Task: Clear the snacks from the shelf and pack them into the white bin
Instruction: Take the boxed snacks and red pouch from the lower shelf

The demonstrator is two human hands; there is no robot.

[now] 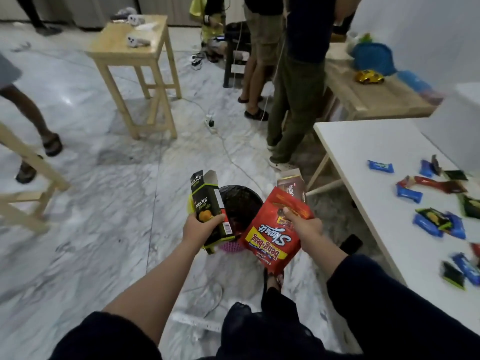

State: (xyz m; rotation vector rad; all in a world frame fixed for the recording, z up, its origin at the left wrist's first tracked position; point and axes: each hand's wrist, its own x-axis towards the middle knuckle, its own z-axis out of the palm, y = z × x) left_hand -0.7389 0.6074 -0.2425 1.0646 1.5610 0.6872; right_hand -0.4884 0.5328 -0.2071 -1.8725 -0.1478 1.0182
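My left hand (200, 228) grips a black and green Nextar box (207, 203) with its top flap open. My right hand (306, 224) holds a red Beng-beng Share It bag (270, 242) upside down, together with a brown Nextar box (292, 187) behind it. Both hands hover over a pink basket lined with a black bag (240, 201) on the floor. Several small wrapped snacks (426, 224) lie scattered on the white table (368, 157) at the right. A white bin (459, 120) stands at the table's far right edge, partly out of frame.
Two people's legs (293, 81) stand beyond the basket. A power strip with a cable (211, 123) lies on the marble floor. A wooden stool table (135, 55) stands at the back left, and another wooden frame (28, 175) is at the left edge.
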